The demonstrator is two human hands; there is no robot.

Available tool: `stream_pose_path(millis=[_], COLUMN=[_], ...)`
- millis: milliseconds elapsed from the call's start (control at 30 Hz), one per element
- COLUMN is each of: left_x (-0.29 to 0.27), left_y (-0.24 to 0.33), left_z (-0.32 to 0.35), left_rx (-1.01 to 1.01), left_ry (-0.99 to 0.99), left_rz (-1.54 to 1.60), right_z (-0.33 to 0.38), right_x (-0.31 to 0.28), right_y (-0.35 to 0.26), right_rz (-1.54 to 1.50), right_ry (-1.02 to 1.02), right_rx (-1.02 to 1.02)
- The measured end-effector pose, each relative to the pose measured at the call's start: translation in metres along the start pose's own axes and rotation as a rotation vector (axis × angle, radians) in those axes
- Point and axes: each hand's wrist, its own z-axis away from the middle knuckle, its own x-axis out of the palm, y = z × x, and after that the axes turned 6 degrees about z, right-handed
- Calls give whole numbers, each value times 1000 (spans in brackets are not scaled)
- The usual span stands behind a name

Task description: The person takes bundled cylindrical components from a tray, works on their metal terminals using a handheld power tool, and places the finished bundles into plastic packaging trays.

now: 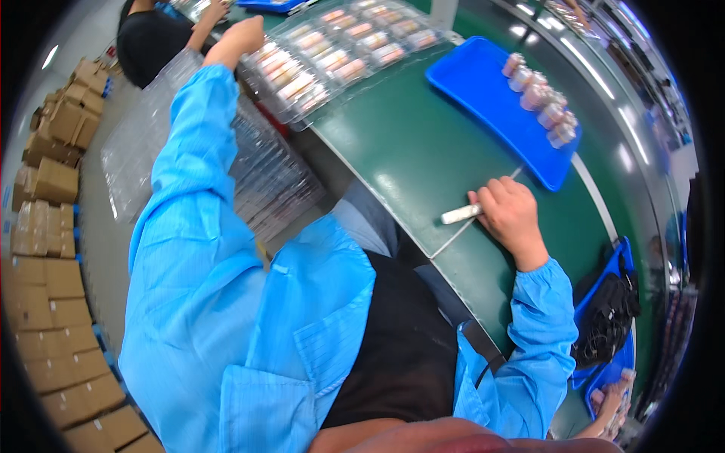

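Note:
My right hand (510,215) is closed around a short white cylindrical piece (461,214), holding it over the green tabletop (393,136). One end of the piece sticks out to the left of my fingers. My left arm stretches far forward, and my left hand (240,41) is closed at the left edge of a clear plastic tray (298,121). Whatever that hand grips, if anything, cannot be made out. Compartments of the tray hold several small pale, pink and orange pieces. To the right, a blue tray (483,83) carries a row of small whitish-pink cylinders (540,98).
Stacked clear plastic trays (264,174) stand left of the table. Cardboard boxes (57,264) line the far left. At the right lies a blue bin (623,264) with black cables (608,317). Another person (155,41) works at upper left; someone else's hand (612,408) shows at lower right.

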Motion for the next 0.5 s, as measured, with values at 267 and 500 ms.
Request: stream_pose_path(millis=[267, 500], left_x=[-255, -242], left_y=[171, 203], left_z=[179, 147], left_rx=[1209, 1359], left_ry=[457, 490], left_rz=[1168, 1311], right_z=[-12, -15], right_x=[-5, -81], right_y=[12, 29], right_rz=[-16, 161], right_ry=[-75, 13], right_rx=[-101, 66])
